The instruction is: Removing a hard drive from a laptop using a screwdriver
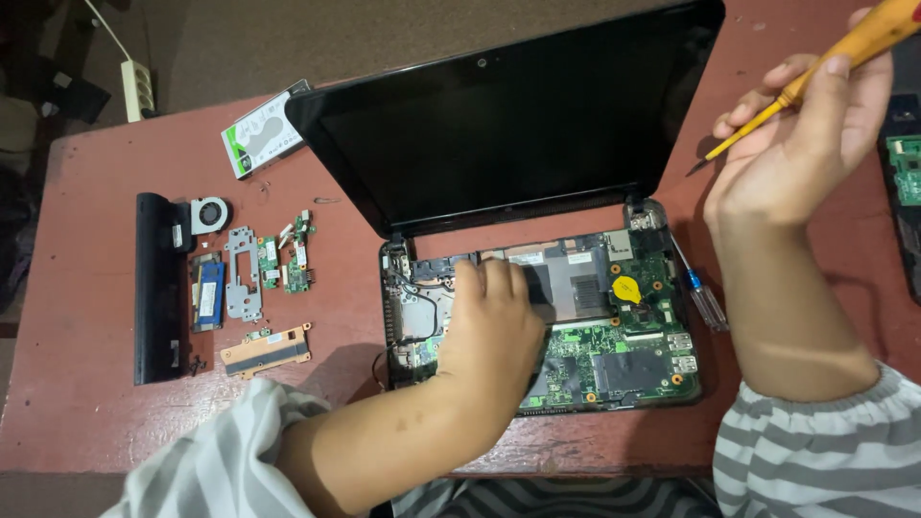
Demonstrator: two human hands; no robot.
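Pressing into an opened laptop's exposed board while a screwdriver was held aloft.

The left hand (494, 321) lay fingers-down on the middle of the laptop base (576, 326), fingers pressed together against the parts there; what it gripped, if anything, could not be told. The right hand (801, 125) hovered up to the right of the base, pinching an orange-handled screwdriver (815, 77). A second screwdriver (705, 297) lay just beside the base's right edge. Well left of it lay a black battery (158, 288), a small fan (209, 214), and loose circuit boards (288, 259).
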